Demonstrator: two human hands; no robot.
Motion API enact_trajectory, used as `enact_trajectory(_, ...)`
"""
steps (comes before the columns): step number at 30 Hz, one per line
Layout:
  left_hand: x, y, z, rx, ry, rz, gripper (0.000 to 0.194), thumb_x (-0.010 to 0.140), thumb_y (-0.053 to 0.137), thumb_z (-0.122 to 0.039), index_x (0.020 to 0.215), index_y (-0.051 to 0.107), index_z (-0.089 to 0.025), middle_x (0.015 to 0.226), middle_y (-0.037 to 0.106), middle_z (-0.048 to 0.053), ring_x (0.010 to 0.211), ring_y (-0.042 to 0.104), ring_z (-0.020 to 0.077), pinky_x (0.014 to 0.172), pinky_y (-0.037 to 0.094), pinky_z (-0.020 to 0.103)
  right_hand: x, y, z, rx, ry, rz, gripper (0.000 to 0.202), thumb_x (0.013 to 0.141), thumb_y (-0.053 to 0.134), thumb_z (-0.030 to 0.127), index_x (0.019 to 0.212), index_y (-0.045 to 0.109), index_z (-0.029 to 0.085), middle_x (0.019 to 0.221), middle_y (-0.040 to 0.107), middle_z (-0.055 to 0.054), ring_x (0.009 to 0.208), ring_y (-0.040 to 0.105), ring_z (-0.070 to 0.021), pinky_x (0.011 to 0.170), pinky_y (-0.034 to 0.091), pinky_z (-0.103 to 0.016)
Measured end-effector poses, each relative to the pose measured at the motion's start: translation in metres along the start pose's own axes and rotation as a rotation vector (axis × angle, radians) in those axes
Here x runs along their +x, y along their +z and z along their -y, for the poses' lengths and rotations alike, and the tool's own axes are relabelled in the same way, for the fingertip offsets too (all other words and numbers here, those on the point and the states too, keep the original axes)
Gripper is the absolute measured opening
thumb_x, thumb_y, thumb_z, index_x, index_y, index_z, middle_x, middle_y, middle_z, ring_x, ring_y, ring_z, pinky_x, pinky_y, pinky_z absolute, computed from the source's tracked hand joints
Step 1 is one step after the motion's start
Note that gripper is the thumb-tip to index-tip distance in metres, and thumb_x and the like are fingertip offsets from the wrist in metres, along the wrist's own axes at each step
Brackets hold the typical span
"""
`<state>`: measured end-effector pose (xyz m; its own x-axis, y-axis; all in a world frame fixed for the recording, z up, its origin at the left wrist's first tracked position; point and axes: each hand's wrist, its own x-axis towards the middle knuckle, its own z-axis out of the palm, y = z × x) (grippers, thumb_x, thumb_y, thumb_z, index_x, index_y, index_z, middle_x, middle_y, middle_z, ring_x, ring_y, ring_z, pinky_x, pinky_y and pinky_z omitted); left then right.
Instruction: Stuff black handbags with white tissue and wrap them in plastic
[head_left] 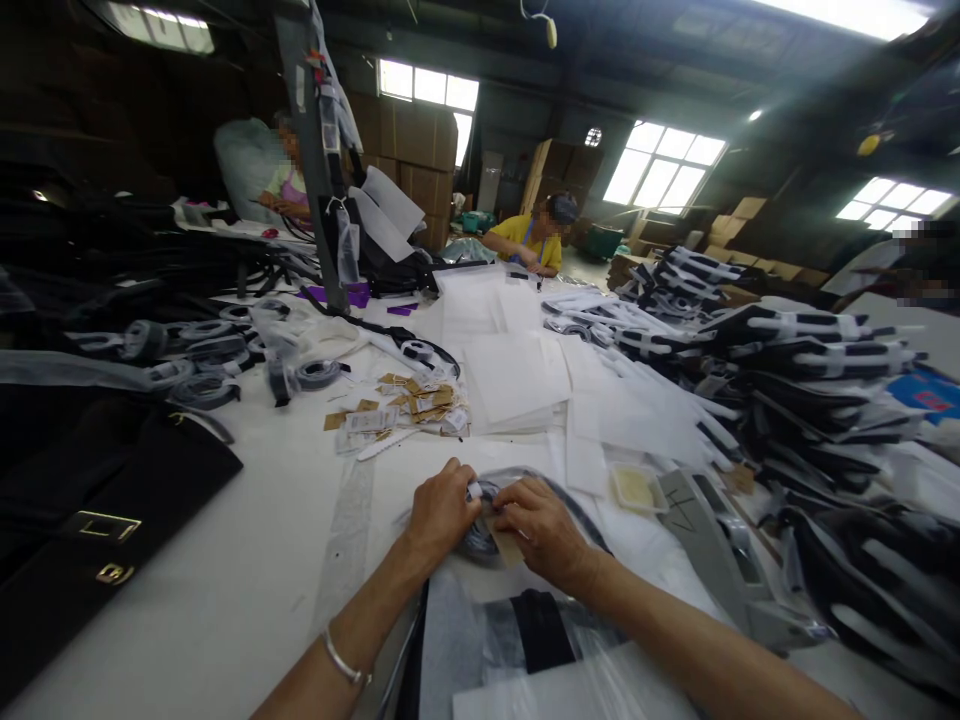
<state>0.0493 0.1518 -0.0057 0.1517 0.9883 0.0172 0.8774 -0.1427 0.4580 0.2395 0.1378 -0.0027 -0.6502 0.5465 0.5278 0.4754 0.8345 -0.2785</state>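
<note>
Between my hands is a coiled dark strap (480, 543), wrapped in clear plastic. My left hand (442, 510) is closed on the coil's left side, and a small white piece shows by its thumb. My right hand (541, 530) is closed at the coil's right side, its fingers pinching a brown card tag (508, 545). The right fingertips partly hide the tag and the coil. Just below the hands lies a black bag (536, 630) under white sheet and clear plastic. A silver bracelet circles my left wrist.
Loose brown and white tags (420, 402) lie beyond my hands, near white sheets (517, 375). A black bag (97, 530) is on the left; wrapped black bags (817, 380) pile up on the right. A grey tape dispenser (712, 540) stands nearby. A person (529, 240) works across the table.
</note>
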Motion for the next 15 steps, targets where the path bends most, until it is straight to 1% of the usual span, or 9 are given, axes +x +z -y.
enact_trajectory(1,-0.001,-0.001,-0.001,-0.005,0.004,-0.004,0.020,0.079,0.058,-0.020,0.099,0.062,-0.023,0.103,0.061,0.003,0.092,0.062,0.0189,0.074,0.041,0.027,0.002,0.002,-0.001,-0.044,-0.014,-0.021,0.016,0.088,0.054,0.012,0.081,0.064,0.021,0.099,0.069,-0.006,0.090,0.060,-0.0220,0.080,0.048,-0.040)
enact_trajectory(3,-0.003,-0.002,-0.004,-0.020,0.014,-0.007,0.018,0.080,0.058,-0.021,0.098,0.061,-0.023,0.103,0.061,0.003,0.093,0.062,0.0193,0.075,0.041,0.028,0.007,0.006,-0.002,-0.107,-0.022,-0.040,0.013,0.088,0.056,0.012,0.081,0.063,0.021,0.111,0.067,-0.007,0.103,0.058,-0.0242,0.091,0.046,-0.044)
enact_trajectory(6,-0.005,-0.006,-0.008,-0.061,0.027,-0.009,0.017,0.083,0.058,-0.026,0.099,0.061,-0.022,0.102,0.061,0.004,0.094,0.061,0.0203,0.076,0.042,0.028,0.017,0.009,-0.003,-0.166,-0.043,-0.016,0.010,0.087,0.056,0.011,0.084,0.061,0.019,0.128,0.060,-0.011,0.123,0.050,-0.0276,0.106,0.038,-0.051)
enact_trajectory(8,-0.005,-0.011,-0.008,-0.098,0.031,-0.012,0.018,0.084,0.057,-0.028,0.100,0.061,-0.021,0.103,0.061,0.005,0.095,0.061,0.0208,0.078,0.042,0.029,0.022,0.011,-0.006,-0.180,-0.073,0.024,0.010,0.089,0.053,0.011,0.086,0.060,0.018,0.130,0.059,-0.014,0.124,0.050,-0.0268,0.110,0.034,-0.054)
enact_trajectory(9,-0.005,-0.013,-0.006,-0.120,0.033,-0.009,0.018,0.083,0.057,-0.028,0.099,0.062,-0.021,0.103,0.061,0.005,0.095,0.061,0.0209,0.078,0.042,0.029,0.023,0.012,-0.009,-0.181,-0.091,0.038,0.011,0.091,0.051,0.011,0.087,0.059,0.018,0.127,0.060,-0.014,0.120,0.053,-0.0253,0.110,0.035,-0.053)
enact_trajectory(11,-0.002,-0.018,-0.001,-0.176,0.046,0.012,0.014,0.080,0.059,-0.026,0.092,0.063,-0.020,0.099,0.063,0.005,0.092,0.061,0.0204,0.077,0.042,0.028,0.025,0.014,-0.015,-0.181,-0.131,0.059,0.013,0.093,0.048,0.011,0.090,0.058,0.018,0.116,0.065,-0.012,0.107,0.058,-0.0222,0.104,0.042,-0.050)
enact_trajectory(13,0.002,-0.022,0.007,-0.247,0.062,0.047,0.013,0.078,0.060,-0.027,0.089,0.064,-0.021,0.092,0.065,0.003,0.086,0.061,0.0187,0.074,0.042,0.026,0.025,0.015,-0.020,-0.191,-0.167,0.065,0.012,0.095,0.048,0.012,0.091,0.058,0.018,0.106,0.066,-0.011,0.098,0.058,-0.0212,0.092,0.049,-0.043)
enact_trajectory(15,0.007,-0.023,0.017,-0.316,0.053,0.072,0.017,0.084,0.053,-0.032,0.093,0.063,-0.022,0.086,0.066,0.001,0.080,0.061,0.0166,0.070,0.042,0.024,0.025,0.015,-0.022,-0.203,-0.198,0.065,0.013,0.095,0.047,0.012,0.089,0.058,0.018,0.101,0.066,-0.010,0.093,0.056,-0.0212,0.084,0.050,-0.038)
